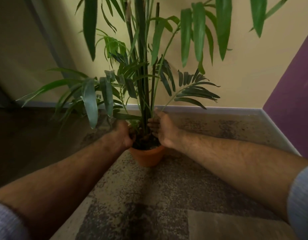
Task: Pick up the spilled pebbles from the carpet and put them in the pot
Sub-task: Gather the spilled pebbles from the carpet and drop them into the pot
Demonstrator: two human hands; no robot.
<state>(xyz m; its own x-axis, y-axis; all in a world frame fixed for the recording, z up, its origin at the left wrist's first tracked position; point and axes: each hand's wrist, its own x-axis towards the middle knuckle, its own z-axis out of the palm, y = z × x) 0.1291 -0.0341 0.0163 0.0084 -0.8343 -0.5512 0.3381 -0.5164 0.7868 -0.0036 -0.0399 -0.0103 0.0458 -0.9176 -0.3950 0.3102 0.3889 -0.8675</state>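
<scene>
A tall plant point(144, 70) rises from the pot point(147, 157) on the carpet point(167, 196) near its far edge. Fronds overhang the curled left hand point(123, 135); its contents are hidden. The right hand point(162, 128), open, touches the stems. No pebbles are discernible.

Dim, soft-focus, wide-angle edge warp

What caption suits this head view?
Both hands, left and right, reach over a terracotta pot holding a tall palm plant on patterned carpet.

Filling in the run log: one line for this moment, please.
left hand: at pot rim | right hand: by plant stems | pebbles: none visible
</scene>
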